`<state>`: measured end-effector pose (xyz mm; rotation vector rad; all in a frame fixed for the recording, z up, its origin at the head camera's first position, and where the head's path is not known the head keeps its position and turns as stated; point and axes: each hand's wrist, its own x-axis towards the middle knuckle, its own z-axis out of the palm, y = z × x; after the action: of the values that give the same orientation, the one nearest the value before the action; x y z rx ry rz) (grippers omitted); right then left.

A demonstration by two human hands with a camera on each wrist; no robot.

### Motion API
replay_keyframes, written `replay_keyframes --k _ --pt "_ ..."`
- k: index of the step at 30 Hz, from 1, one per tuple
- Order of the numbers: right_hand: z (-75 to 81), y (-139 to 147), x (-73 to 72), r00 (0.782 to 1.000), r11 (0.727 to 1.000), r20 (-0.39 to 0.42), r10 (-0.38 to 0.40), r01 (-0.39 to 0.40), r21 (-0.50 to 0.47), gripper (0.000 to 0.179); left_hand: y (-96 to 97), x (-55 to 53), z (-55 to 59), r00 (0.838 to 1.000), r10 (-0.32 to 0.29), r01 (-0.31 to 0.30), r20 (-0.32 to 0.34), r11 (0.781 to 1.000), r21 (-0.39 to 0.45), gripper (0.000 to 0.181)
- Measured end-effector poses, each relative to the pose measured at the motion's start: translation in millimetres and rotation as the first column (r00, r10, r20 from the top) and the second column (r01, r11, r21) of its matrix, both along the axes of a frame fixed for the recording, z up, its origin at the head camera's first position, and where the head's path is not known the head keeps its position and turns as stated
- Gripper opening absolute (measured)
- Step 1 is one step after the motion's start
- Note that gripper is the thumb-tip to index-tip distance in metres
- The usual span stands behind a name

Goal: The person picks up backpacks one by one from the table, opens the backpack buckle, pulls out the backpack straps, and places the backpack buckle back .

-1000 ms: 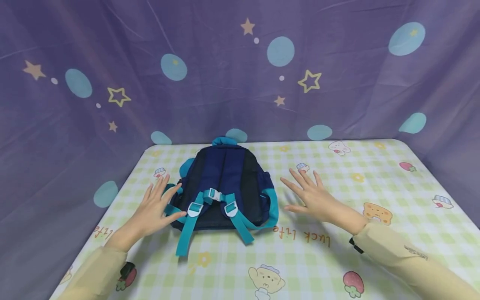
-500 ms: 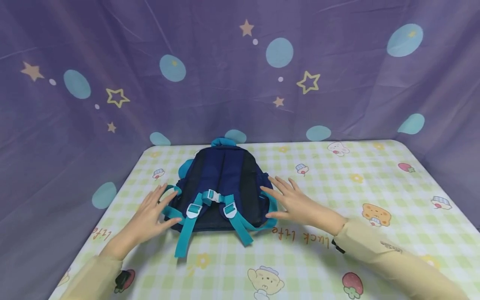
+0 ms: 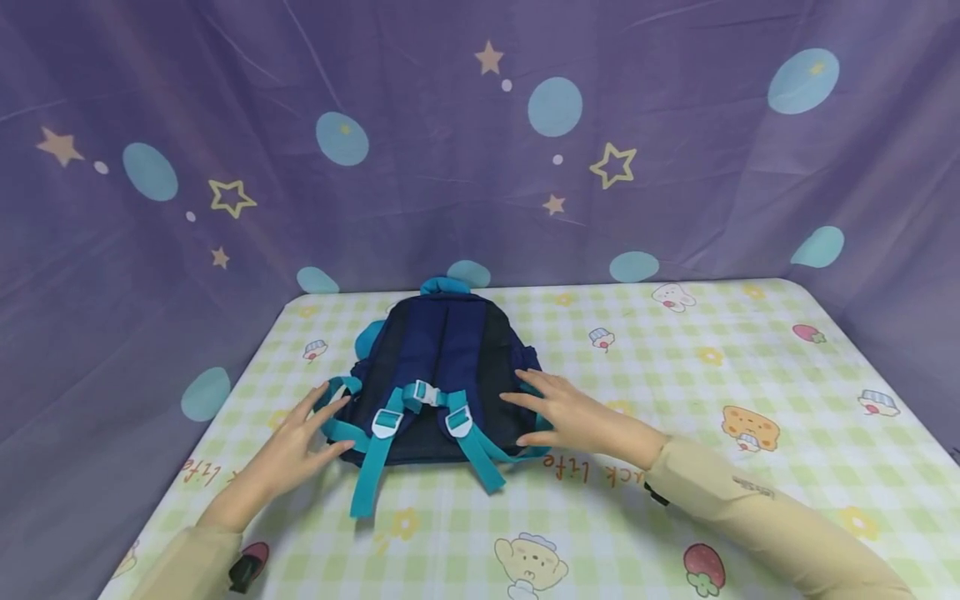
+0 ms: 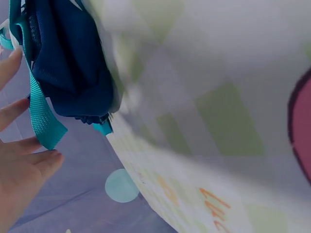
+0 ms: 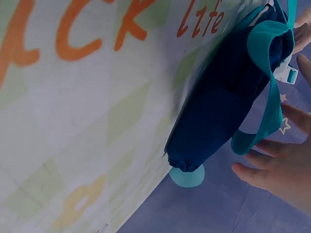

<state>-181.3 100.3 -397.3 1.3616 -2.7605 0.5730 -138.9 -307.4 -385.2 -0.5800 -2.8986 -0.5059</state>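
Note:
A navy and black backpack (image 3: 442,350) lies on the table with its back panel up and its teal top handle (image 3: 445,286) toward the curtain. A white buckle (image 3: 426,393) joins the two shoulder straps across the middle. Over the bag's left edge my left hand (image 3: 288,454) spreads its fingers by a teal strap (image 4: 43,114), which the fingers seem to touch in the left wrist view. At the other side my right hand (image 3: 573,417) has its fingers extended over the bag's edge, close to a looped teal strap (image 5: 272,92). Neither hand grips anything.
The table is covered by a green-and-white checked cloth (image 3: 637,533) printed with cartoon figures and lettering. A purple curtain (image 3: 450,208) with stars and blue ovals hangs behind and at both sides. One loose strap end (image 3: 365,492) trails toward the table's near side.
My right hand has moved left from beside the backpack to over its right edge. My left hand has shifted slightly down and left, by the side strap. The backpack has stayed in place.

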Motion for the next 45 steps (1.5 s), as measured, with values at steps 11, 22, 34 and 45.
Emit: replay_keyframes --k 11,22,34,45 --pt "-0.6 -4 0.9 0.999 1.000 0.053 0.001 -0.002 0.028 0.052 0.2 -2.7 -8.4 0.998 -0.057 0.057 -0.005 0.992 0.111 0.062" --pt "-4.7 -6 -0.4 0.998 0.999 0.059 0.007 -0.010 0.044 0.046 3.6 -0.9 -12.9 0.997 -0.041 0.029 0.069 0.985 0.168 0.060" --pt "-2.3 3 1.6 0.999 0.999 0.046 -0.007 0.005 0.034 0.045 18.4 -3.4 -15.5 0.997 -0.045 0.031 0.065 0.979 0.201 0.060" --pt "-4.2 25 3.9 0.999 1.000 0.028 -0.021 0.021 -0.005 0.042 42.0 -4.7 -16.4 0.996 -0.060 0.046 0.072 0.981 0.187 0.060"
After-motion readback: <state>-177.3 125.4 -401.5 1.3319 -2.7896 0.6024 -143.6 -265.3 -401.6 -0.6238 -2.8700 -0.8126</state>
